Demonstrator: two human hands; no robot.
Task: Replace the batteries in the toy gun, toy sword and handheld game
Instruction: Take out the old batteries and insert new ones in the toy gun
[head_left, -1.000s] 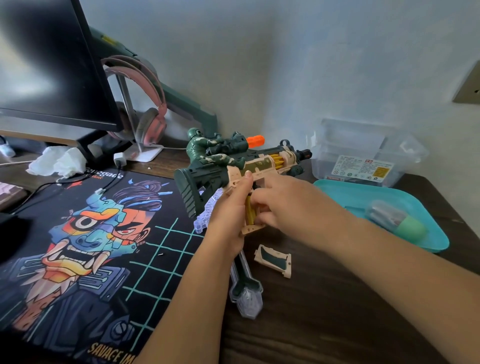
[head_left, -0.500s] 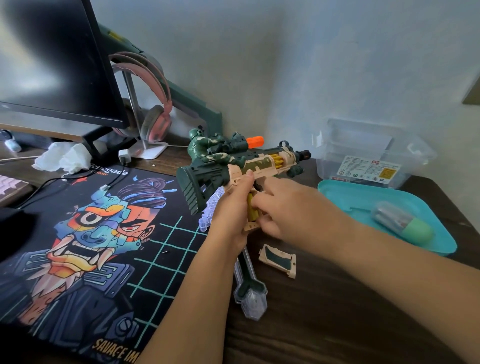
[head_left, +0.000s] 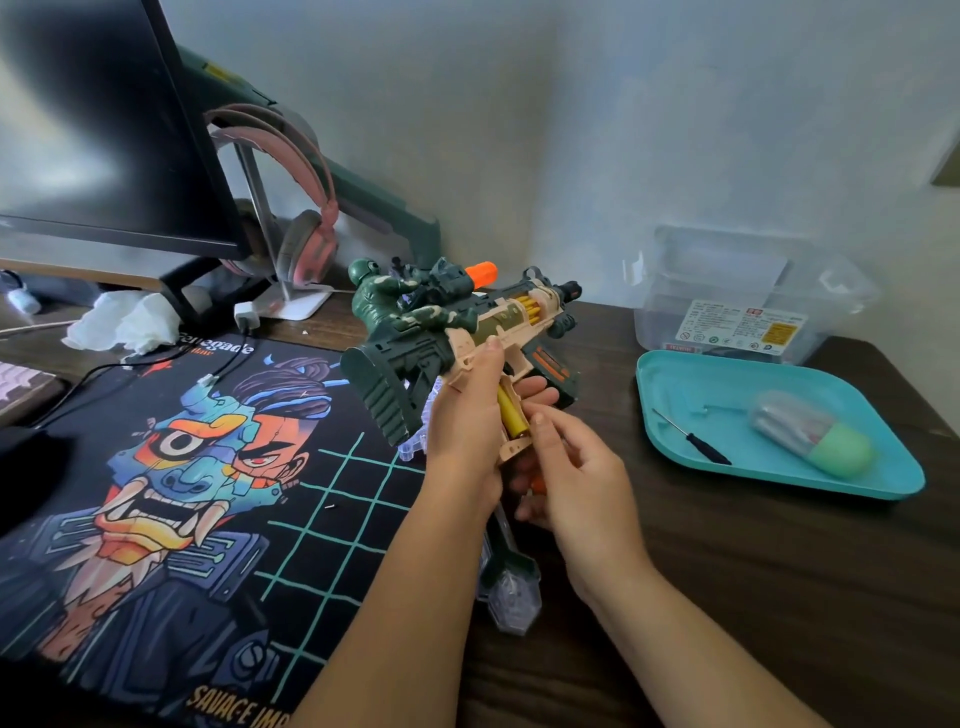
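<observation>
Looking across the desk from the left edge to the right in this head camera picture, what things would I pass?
Crumpled tissue → pink headphones on their stand → toy gun held in the left hand → right hand at the yellow battery → small screwdriver → green-capped capsule case, both in the teal tray.

Left hand (head_left: 467, 415) grips toy gun (head_left: 457, 332) above the desk (head_left: 727, 571), yellow battery (head_left: 511, 415) exposed in the grip. Right hand (head_left: 571, 467) fingertip at battery. Screwdriver (head_left: 693, 437) in teal tray (head_left: 675, 374), right.
</observation>
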